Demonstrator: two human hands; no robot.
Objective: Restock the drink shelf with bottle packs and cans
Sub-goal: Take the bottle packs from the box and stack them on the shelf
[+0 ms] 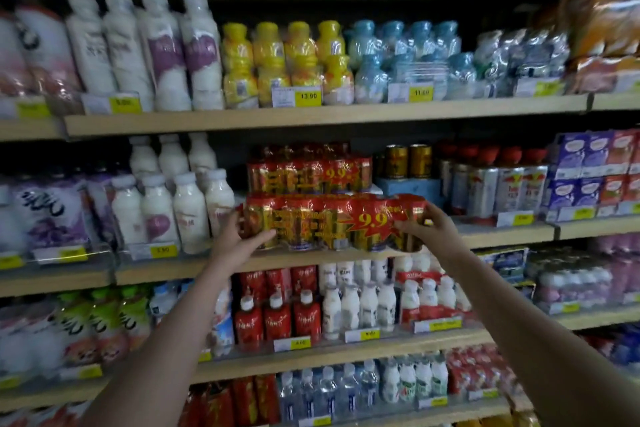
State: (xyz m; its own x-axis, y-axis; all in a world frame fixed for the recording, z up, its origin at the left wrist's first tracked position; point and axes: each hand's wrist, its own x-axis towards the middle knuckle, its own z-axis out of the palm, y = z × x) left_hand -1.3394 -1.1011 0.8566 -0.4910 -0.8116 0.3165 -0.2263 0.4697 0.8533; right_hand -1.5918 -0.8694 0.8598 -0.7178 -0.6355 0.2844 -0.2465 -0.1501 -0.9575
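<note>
A shrink-wrapped pack of red and gold cans (322, 222) marked 9.9 sits at the front edge of the second shelf (166, 270). My left hand (239, 239) grips its left end and my right hand (433, 225) grips its right end. Behind and above it lies a second identical can pack (308, 173). The pack's lower edge touches the shelf board.
White milk bottles (173, 208) stand left of the pack. Gold cans on a blue box (408, 163) and red-capped can packs (495, 184) stand to its right. Yellow bottle packs (287, 62) fill the shelf above; red and white small bottles (311, 315) fill the shelf below.
</note>
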